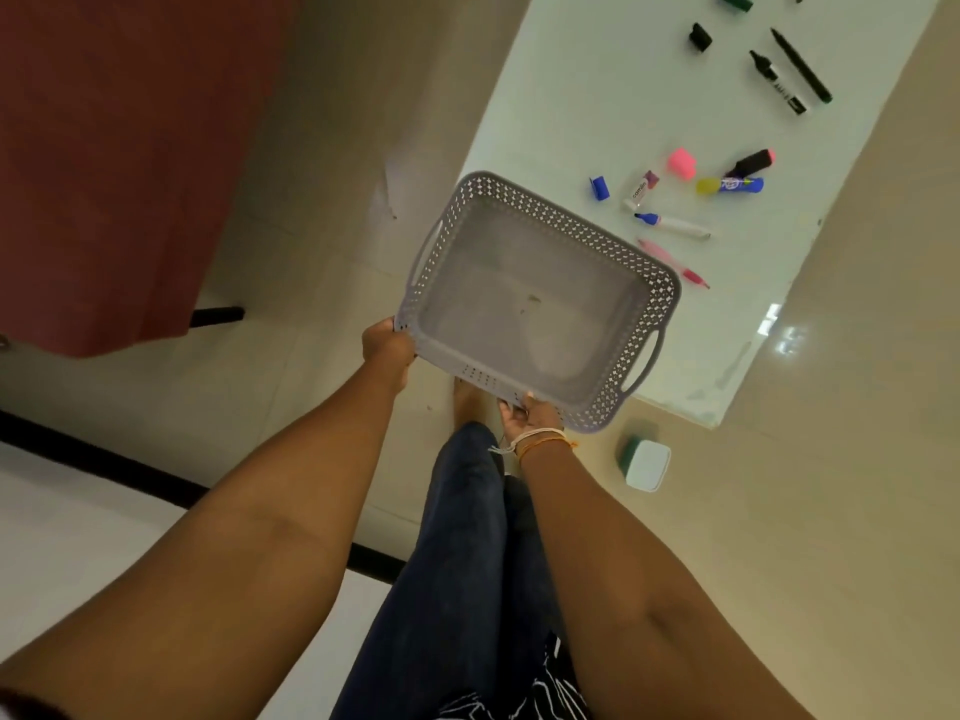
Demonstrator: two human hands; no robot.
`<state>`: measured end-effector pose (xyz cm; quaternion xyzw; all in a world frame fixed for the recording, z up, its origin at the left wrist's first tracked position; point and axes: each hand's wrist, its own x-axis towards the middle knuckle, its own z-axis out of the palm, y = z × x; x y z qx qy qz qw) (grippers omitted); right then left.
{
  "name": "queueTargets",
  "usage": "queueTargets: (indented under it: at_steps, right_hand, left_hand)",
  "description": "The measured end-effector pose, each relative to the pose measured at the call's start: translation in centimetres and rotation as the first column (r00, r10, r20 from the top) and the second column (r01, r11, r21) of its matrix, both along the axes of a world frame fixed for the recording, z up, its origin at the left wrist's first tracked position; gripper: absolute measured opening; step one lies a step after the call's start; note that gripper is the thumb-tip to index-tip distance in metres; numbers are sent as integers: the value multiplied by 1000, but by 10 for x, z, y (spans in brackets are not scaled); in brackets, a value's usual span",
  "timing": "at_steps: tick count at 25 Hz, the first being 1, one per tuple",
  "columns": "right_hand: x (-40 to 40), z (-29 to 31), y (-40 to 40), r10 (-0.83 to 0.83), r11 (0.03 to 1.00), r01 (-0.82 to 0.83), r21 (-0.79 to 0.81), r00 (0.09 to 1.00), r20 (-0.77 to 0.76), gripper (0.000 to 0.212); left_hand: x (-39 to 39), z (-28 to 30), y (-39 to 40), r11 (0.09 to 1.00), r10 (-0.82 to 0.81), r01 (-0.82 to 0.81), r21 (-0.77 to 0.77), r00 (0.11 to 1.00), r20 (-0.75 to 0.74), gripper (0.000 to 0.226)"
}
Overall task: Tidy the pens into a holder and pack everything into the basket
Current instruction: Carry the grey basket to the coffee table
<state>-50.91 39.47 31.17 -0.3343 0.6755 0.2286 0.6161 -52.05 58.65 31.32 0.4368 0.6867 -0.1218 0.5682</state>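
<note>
A grey perforated basket (pixel 660 298) hangs in the air over the near-left corner of a white table (pixel 587 96), and nothing lies inside it. My left hand (pixel 387 350) grips its near-left corner. My right hand (pixel 535 415) grips the near long rim from below. Loose on the table lie several markers and caps: two black markers (pixel 779 80), a black cap (pixel 700 37), a pink cap (pixel 681 162), a blue cap (pixel 599 188), a white-and-blue marker (pixel 672 225), a pink pen (pixel 675 265) and a yellow-blue highlighter (pixel 730 185).
A white and green box (pixel 647 462) sits on the tiled floor (pixel 291 387) to the right of my legs. A dark red cloth (pixel 104 163) hangs at the left. My jeans and a bare foot are below the basket.
</note>
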Motion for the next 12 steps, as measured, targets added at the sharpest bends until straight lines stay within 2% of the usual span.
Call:
queueTargets:
  at_steps: [2, 5, 6, 8, 10, 12]
  right_hand:
    - [9, 2, 1, 15, 1000, -15, 16, 1000, -6, 44]
    - [23, 9, -5, 14, 999, -13, 52, 1000, -6, 15]
    - [28, 14, -7, 10, 997, -9, 74, 1000, -17, 13]
    - [34, 30, -11, 74, 990, -62, 130, 994, -83, 31]
    - [36, 50, -14, 290, 946, -262, 191, 947, -138, 54]
    - [37, 72, -15, 597, 799, -573, 183, 792, -127, 65]
  left_hand:
    - [7, 5, -2, 999, -35, 36, -21, 999, 30, 33]
    - [20, 17, -3, 995, -45, 55, -87, 993, 106, 40]
    - [23, 22, -3, 991, -77, 88, -97, 991, 110, 40]
    - [25, 35, -6, 977, -190, 196, -84, 979, 73, 40]
    - [22, 60, -13, 940, -341, 341, -32, 940, 0, 45]
    - [19, 86, -20, 871, -487, 490, 28, 871, -66, 54]
